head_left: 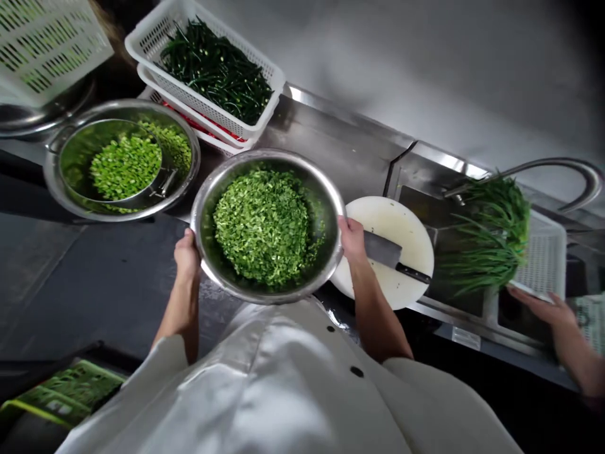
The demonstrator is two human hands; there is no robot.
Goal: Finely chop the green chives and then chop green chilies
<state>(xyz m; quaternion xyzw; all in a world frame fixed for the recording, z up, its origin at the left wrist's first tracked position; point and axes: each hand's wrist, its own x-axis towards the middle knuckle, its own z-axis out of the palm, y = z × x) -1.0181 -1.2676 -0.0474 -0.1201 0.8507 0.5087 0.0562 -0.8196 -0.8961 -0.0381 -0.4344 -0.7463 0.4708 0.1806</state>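
the left hand (186, 254) and right hand (352, 238) are closed on opposite sides of the rim of a steel bowl (329, 197), and the greens (265, 227) heaped inside it are already finely chopped. just right of the bowl a cleaver (388, 253) lies loose on a round board (373, 217), while left of the bowl a pot (78, 157) of green pieces looks cut too. beyond the bowl, slim dark green vegetables (215, 69) sit whole in a white crate (205, 113), and well to its right long stalks (501, 233) lie uncut near a co-worker's hand (551, 309).
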